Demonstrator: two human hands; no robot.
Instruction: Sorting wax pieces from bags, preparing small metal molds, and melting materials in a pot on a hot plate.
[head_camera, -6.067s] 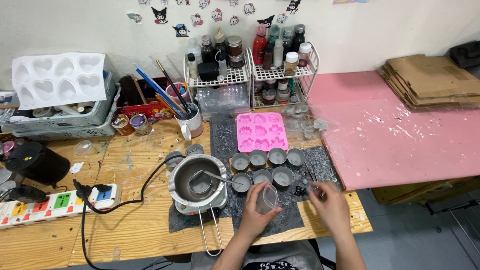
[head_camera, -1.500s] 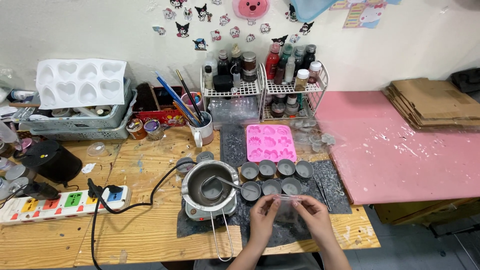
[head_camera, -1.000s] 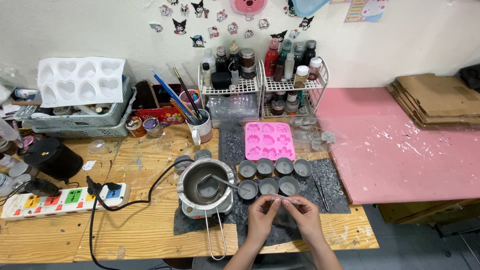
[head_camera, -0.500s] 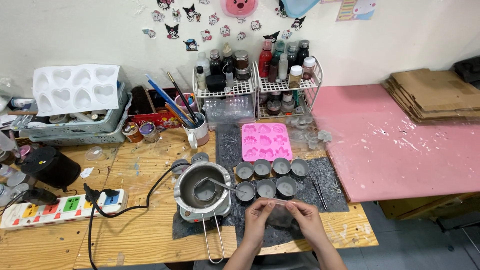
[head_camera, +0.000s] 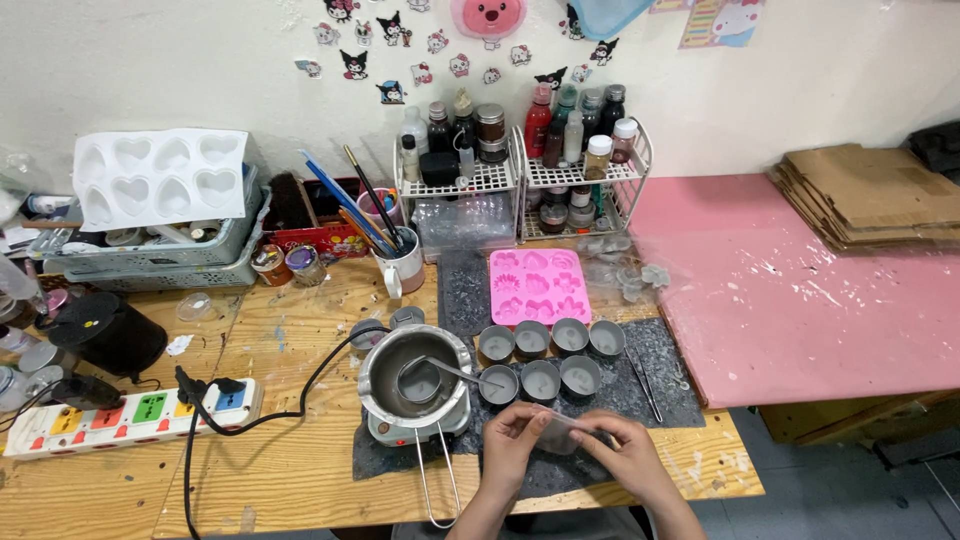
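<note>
My left hand (head_camera: 512, 446) and my right hand (head_camera: 623, 458) are together low at the front of the wooden table (head_camera: 280, 470), both gripping a small clear plastic cup (head_camera: 560, 432) between the fingertips. Just beyond them stand several small grey round cups (head_camera: 541, 379) in two rows on a dark mat (head_camera: 660, 375). A metal melting pot (head_camera: 415, 375) with a ladle in it sits on a small heater to the left of my hands.
A pink flower mould (head_camera: 537, 286) lies behind the cups. Wire racks of bottles (head_camera: 520, 160), a mug of brushes (head_camera: 400, 265), a white heart mould (head_camera: 160, 180) on grey baskets, a power strip (head_camera: 130, 415), a pink board (head_camera: 800, 290), stacked cardboard (head_camera: 870, 195).
Six seconds ago my hands were apart, left holding the clear cup; they have come together on it and stay nearly still. The view has shifted slightly.
</note>
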